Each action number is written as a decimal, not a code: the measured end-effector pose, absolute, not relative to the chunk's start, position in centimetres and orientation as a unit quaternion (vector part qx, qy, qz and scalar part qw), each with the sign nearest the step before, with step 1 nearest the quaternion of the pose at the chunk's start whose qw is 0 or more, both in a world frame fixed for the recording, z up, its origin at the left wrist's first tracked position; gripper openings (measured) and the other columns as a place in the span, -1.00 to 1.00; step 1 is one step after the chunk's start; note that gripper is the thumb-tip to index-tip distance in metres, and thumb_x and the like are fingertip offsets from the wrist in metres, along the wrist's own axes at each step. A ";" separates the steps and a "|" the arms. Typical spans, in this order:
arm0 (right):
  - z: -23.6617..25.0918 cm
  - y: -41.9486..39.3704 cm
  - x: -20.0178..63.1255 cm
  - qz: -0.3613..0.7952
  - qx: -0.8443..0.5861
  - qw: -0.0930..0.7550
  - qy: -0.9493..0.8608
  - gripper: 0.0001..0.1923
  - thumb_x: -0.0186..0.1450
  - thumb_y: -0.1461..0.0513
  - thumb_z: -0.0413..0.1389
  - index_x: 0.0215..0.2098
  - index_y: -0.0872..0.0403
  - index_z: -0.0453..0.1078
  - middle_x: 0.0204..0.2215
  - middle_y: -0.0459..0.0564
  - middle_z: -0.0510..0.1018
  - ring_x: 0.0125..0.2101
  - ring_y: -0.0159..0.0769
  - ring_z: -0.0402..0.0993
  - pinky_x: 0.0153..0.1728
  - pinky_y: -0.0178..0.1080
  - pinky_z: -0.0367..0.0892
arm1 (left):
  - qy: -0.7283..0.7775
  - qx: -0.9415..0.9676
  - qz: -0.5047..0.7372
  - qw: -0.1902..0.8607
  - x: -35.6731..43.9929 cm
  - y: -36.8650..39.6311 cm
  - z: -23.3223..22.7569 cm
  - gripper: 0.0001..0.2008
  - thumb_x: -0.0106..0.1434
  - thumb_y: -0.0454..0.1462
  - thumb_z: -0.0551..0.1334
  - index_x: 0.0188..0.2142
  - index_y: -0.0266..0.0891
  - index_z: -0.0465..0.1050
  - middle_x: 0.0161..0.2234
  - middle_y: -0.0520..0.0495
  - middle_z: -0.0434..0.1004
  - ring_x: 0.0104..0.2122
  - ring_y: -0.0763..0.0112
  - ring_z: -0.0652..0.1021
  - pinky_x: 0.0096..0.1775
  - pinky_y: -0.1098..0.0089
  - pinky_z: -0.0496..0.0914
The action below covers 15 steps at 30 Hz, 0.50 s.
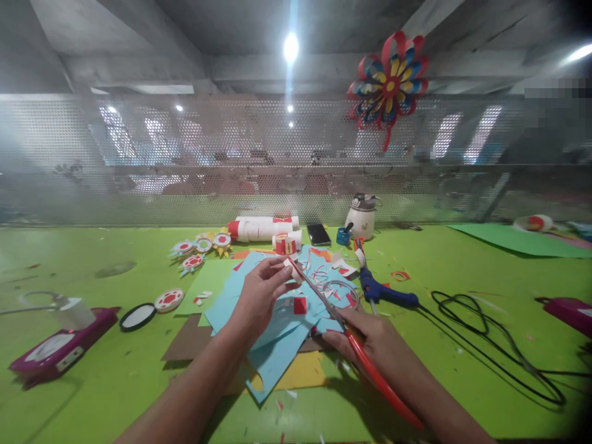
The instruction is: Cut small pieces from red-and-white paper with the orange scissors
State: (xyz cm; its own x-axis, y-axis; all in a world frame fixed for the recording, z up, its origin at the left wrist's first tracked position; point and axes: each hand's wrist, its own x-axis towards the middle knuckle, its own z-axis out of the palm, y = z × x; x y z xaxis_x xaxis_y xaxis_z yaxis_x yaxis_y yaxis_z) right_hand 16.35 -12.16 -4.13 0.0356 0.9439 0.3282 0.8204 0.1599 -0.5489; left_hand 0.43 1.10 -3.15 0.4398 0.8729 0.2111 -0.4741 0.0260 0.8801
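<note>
Between the fingers of my left hand (261,290) is a small white-and-red paper piece (293,270). My right hand (365,336) is wrapped round a pair of red-handled scissors (370,364). The blades point up and left, their tips at the paper piece. Beneath both hands lie blue paper sheets (282,336), strewn with thin paper strips and scraps. A small red paper square (300,305) rests on the blue sheets between my hands. Brown and yellow sheets (303,370) show from under the blue ones.
Right of the papers lies a blue glue gun (388,293) with a looping black cord (485,333). Behind stand white paper cups (263,229), a phone (318,234) and a white jar (361,219). At left are decorated discs (169,300) and a purple power strip (65,348).
</note>
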 end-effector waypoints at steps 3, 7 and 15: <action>-4.2 -12.2 16.4 0.092 -0.646 0.321 -0.687 -0.72 0.26 0.06 0.07 -0.24 0.07 0.47 -0.45 -0.04 0.55 -0.45 -0.24 0.41 -0.40 -0.30 0.27 | 0.203 0.499 0.487 0.688 0.5 1.2 -3.2 -0.71 0.08 -0.28 0.32 -0.20 -0.35 0.42 -0.20 -0.26 0.52 -0.22 0.17 0.54 -0.13 0.08 0.40; -4.0 -12.3 16.4 0.086 -0.649 0.321 -0.684 -0.71 0.26 0.04 0.06 -0.35 0.08 0.47 -0.50 -0.05 0.52 -0.49 -0.27 0.38 -0.44 -0.31 0.25 | 0.202 0.497 0.490 0.687 0.5 1.1 -3.0 -0.70 0.08 -0.29 0.32 -0.18 -0.34 0.42 -0.18 -0.27 0.51 -0.22 0.19 0.53 -0.12 0.09 0.40; -3.3 -12.4 16.1 0.096 -0.627 0.326 -0.702 -0.77 0.27 0.10 0.07 -0.30 0.08 0.45 -0.44 -0.08 0.54 -0.46 -0.31 0.39 -0.40 -0.35 0.26 | 0.211 0.484 0.491 0.693 0.3 1.4 -3.0 -0.73 0.08 -0.26 0.31 -0.21 -0.34 0.45 -0.19 -0.24 0.51 -0.25 0.23 0.53 -0.14 0.14 0.41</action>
